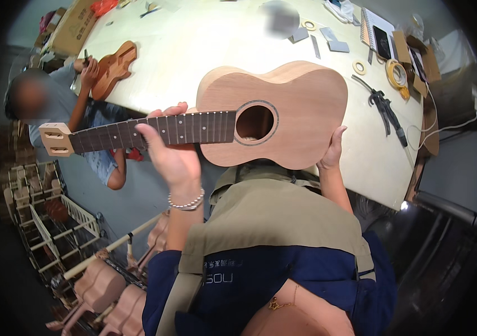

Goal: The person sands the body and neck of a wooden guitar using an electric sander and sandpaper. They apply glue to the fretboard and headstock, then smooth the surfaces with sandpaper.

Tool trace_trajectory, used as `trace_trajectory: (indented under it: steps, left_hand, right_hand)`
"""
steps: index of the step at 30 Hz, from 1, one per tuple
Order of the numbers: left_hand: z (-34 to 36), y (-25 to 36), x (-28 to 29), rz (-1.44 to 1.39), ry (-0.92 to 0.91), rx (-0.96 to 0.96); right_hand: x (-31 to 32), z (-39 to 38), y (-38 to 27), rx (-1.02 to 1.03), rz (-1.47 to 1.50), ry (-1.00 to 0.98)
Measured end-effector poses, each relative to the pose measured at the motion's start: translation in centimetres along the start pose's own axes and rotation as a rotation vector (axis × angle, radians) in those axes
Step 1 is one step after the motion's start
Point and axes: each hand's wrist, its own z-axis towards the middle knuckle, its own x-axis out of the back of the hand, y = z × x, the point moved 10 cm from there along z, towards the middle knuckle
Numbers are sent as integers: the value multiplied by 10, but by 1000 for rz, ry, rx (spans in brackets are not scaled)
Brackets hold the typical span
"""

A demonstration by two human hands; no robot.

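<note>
An unfinished pale wooden ukulele (pixel 300 112) lies face up across my front, with a dark fretboard (pixel 216 127) and a slotted, unstrung headstock (pixel 45 134) pointing left. My left hand (pixel 172 159) is wrapped under and round the neck, thumb across the fretboard, a beaded bracelet at the wrist. My right hand (pixel 332 148) holds the lower right edge of the body, thumb up along its side.
The pale table (pixel 168 45) bears tape rolls (pixel 396 75), sandpaper pieces, a notebook with phone and a black clamp (pixel 384 106). At left a co-worker (pixel 53 95) holds a reddish wooden guitar body (pixel 112 73). Racks of instrument bodies (pixel 98 285) stand lower left; cables hang right.
</note>
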Motion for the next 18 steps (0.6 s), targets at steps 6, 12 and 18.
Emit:
trace_trajectory:
  steps: [6, 12, 18]
  left_hand:
    - [34, -12, -27, -86, -190, 8]
    - [61, -29, -31, -200, -236, 116]
    - [69, -37, -47, -181, -342, 135]
  right_hand:
    - [2, -7, -20, 197, 72, 87]
    - [-4, -16, -29, 294, 0, 133]
    - [1, -21, -25, 320, 84, 173]
